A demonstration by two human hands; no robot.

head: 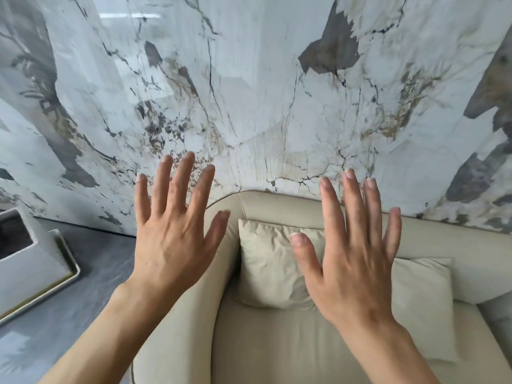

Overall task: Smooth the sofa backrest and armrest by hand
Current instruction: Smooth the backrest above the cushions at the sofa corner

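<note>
**Trainee:** Two hands are up in the middle of the frame. How far along do I mark the task?

**Operator:** I judge it at the start, or between strokes. My left hand (171, 239) and right hand (352, 261) both hang in front of the sofa (291, 342), backs toward the camera. I cannot tell for certain whether either palm touches the upholstery; both seem raised clear of it.

**Trainee:** Where do the task's surfaces lie?

**Operator:** The backrest (279, 206) runs across the centre and right of the frame, against the marble wall (249, 92). The armrest (177, 328) curves down through the lower centre, below my left hand and wrist. Both surfaces look fairly taut already, so I cannot read from them what has been smoothed. Smoothing of both, as I judge it, is left to do.

**Trainee:** And the grip?

**Operator:** None. Each hand is flat with all fingers spread wide and thumbs out; neither holds or pinches anything. My left hand lies over the corner where armrest meets backrest. My right hand overlaps the wrinkled cushion (266, 261) at centre and the backrest above it. A second cushion (421, 309) sits at lower right, and a tray (68, 261) rests on the dark floor at lower left.
</note>
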